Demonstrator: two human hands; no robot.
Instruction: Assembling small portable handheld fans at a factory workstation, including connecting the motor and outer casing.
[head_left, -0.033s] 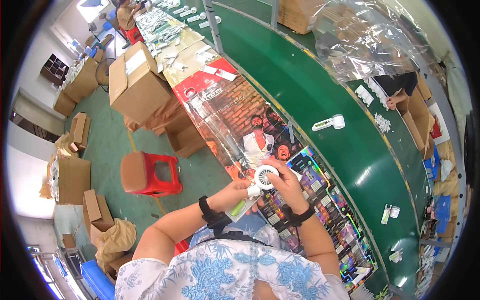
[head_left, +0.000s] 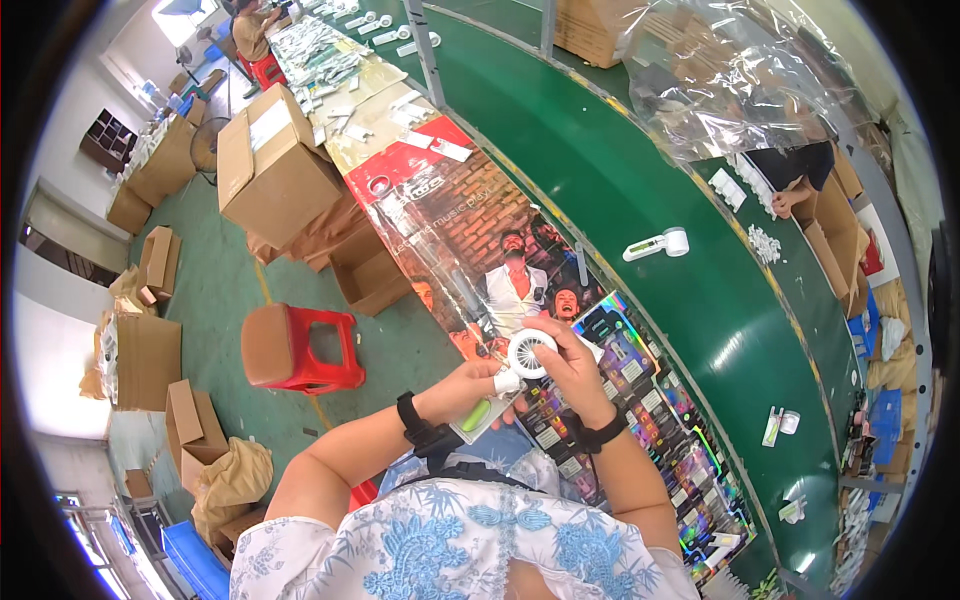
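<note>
Above the near edge of the table I hold a small white handheld fan (head_left: 529, 353), its round, slatted head facing up. My right hand (head_left: 573, 368) grips the head's right side, with fingers and thumb closed at its rim. My left hand (head_left: 464, 390) pinches the white part just below the head. Under the left hand shows a pale piece with a bright green oval part (head_left: 476, 415); whether it belongs to the fan is hidden by my fingers. Some of my fingertips are covered too.
A poster-covered table (head_left: 455, 225) runs ahead, with colourful printed boxes (head_left: 640, 400) at its right. Beyond it, a green conveyor belt (head_left: 560, 160) carries another white fan (head_left: 657, 244). A red stool (head_left: 335, 350) and a large carton (head_left: 275, 175) stand left. Across the belt, a person's hand (head_left: 790, 200) shows.
</note>
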